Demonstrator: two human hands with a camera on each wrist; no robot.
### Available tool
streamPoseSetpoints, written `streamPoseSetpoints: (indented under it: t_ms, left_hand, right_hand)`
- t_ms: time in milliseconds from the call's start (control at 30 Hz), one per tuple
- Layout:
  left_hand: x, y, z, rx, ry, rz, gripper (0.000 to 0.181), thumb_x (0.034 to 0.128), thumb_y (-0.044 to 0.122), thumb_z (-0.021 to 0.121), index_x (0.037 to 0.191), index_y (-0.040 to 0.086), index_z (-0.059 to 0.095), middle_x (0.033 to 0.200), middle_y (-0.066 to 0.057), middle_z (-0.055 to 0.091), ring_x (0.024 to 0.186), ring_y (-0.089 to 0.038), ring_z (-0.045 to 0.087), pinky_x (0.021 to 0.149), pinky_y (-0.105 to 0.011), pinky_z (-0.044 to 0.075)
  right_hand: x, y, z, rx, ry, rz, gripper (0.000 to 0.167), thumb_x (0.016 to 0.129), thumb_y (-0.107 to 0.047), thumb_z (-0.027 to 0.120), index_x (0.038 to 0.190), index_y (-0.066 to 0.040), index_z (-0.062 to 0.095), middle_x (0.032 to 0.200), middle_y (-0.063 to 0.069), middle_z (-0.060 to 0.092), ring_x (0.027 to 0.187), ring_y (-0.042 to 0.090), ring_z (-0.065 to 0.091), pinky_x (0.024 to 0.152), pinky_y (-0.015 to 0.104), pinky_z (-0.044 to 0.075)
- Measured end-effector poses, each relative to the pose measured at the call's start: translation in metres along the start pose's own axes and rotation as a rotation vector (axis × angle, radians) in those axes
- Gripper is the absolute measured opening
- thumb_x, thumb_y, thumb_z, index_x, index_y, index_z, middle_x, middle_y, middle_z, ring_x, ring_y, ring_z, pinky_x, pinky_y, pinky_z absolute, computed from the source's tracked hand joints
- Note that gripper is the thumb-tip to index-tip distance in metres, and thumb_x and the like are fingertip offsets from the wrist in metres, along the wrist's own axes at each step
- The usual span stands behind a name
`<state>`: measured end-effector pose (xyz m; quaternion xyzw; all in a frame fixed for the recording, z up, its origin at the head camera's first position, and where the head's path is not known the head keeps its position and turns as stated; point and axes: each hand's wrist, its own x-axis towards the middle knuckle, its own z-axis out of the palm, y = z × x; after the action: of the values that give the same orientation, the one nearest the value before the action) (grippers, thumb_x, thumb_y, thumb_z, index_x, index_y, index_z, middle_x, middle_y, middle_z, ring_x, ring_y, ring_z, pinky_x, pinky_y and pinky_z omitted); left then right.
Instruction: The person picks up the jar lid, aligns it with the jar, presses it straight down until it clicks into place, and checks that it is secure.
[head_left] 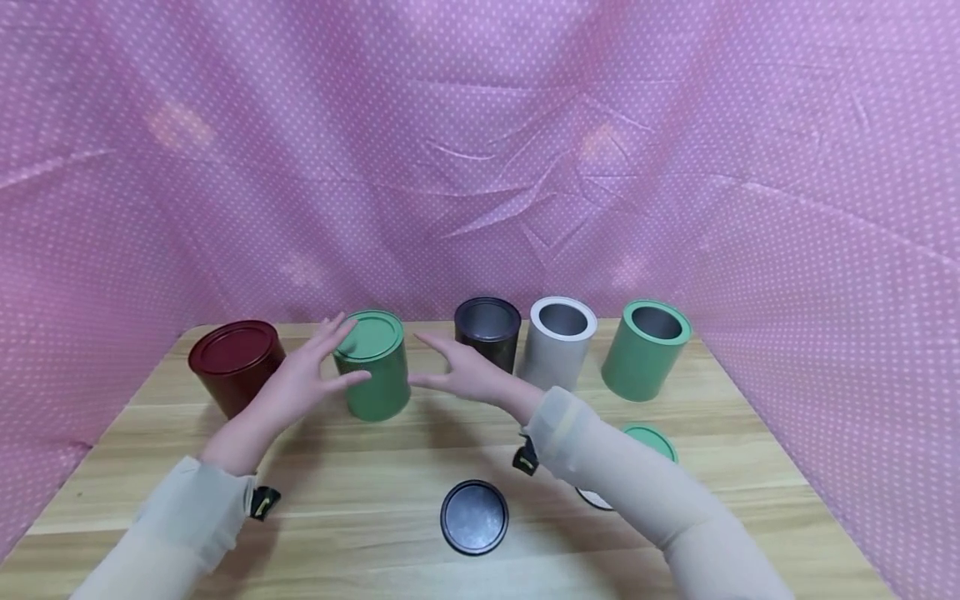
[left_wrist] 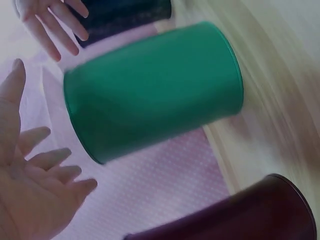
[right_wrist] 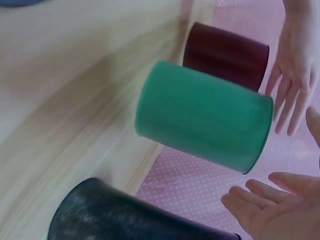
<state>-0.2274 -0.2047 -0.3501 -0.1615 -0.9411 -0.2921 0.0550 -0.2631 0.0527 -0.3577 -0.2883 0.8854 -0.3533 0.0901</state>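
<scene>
Flanking a lidded green cylindrical tin point(head_left: 382, 393), left hand point(head_left: 300, 382) and right hand point(head_left: 468, 372) spread fingers wide — dark-red cylindrical tin point(head_left: 238, 354) lidded; black, white, green cylindrical tins point(head_left: 637, 367) lidless.

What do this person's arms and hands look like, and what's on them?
Long, pale cream sleeves reach to the wrists. Beside each wrist is a small black gadget with a yellowish mark. The left hand and right hand wear no gloves.

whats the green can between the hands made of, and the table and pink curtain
Green can: probably painted metal, satin; smooth even colour, rolled rim.
Table: wood or wood-look laminate, smooth; streaky grain.
Pink curtain: thin fabric or plastic, slightly shiny; creases, folds.
</scene>
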Motion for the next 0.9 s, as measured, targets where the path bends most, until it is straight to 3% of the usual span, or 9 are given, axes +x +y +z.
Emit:
streamPoseSetpoints:
  t_ms: [100, 200, 500, 733, 900]
  left_hand:
    - [-0.007, 0.011, 0.004, 0.012, -0.007, 0.025, 0.086, 0.0866, 0.044, 0.070, 0.154, 0.012, 0.026, 0.162, -0.015, 0.014, 0.149, -0.039, 0.007, 0.107, -0.072, 0.022]
    - [-0.014, 0.021, 0.011, 0.039, 0.007, 0.064, 0.087, 0.0860, 0.042, 0.071, 0.154, 0.011, 0.027, 0.161, -0.018, 0.015, 0.148, -0.041, 0.009, 0.107, -0.070, 0.025]
    - [-0.031, 0.043, 0.041, 0.167, 0.019, 0.217, 0.087, 0.0820, 0.047, 0.073, 0.152, 0.015, 0.032, 0.161, -0.013, 0.021, 0.147, -0.040, 0.017, 0.110, -0.066, 0.026]
    - [-0.043, 0.046, 0.073, 0.245, 0.000, 0.407, 0.084, 0.0821, 0.052, 0.070, 0.148, 0.008, 0.040, 0.158, -0.013, 0.028, 0.145, -0.038, 0.026, 0.114, -0.055, 0.028]
    - [-0.053, 0.044, 0.093, 0.274, -0.026, 0.487, 0.083, 0.0811, 0.051, 0.071, 0.145, 0.007, 0.043, 0.154, -0.016, 0.035, 0.142, -0.038, 0.032, 0.112, -0.054, 0.033]
  right_hand:
    - [-0.018, 0.003, -0.002, -0.079, 0.016, -0.022, 0.075, 0.091, -0.040, 0.066, 0.152, -0.014, 0.032, 0.155, 0.009, 0.035, 0.144, 0.025, 0.031, 0.118, 0.042, 0.028]
    - [-0.034, 0.009, -0.004, -0.094, 0.025, -0.050, 0.073, 0.091, -0.037, 0.067, 0.151, -0.013, 0.033, 0.155, 0.009, 0.036, 0.145, 0.025, 0.031, 0.118, 0.042, 0.027]
    - [-0.084, 0.024, -0.005, -0.169, -0.005, -0.034, 0.072, 0.089, -0.038, 0.068, 0.150, -0.014, 0.037, 0.157, 0.012, 0.031, 0.144, 0.031, 0.030, 0.115, 0.050, 0.030]
    - [-0.112, 0.039, 0.008, -0.297, 0.022, -0.159, 0.073, 0.087, -0.035, 0.071, 0.147, -0.007, 0.040, 0.152, 0.019, 0.038, 0.140, 0.038, 0.036, 0.111, 0.054, 0.035]
    - [-0.130, 0.048, 0.019, -0.320, 0.010, -0.175, 0.074, 0.087, -0.036, 0.072, 0.146, -0.005, 0.041, 0.150, 0.021, 0.039, 0.140, 0.040, 0.035, 0.111, 0.055, 0.034]
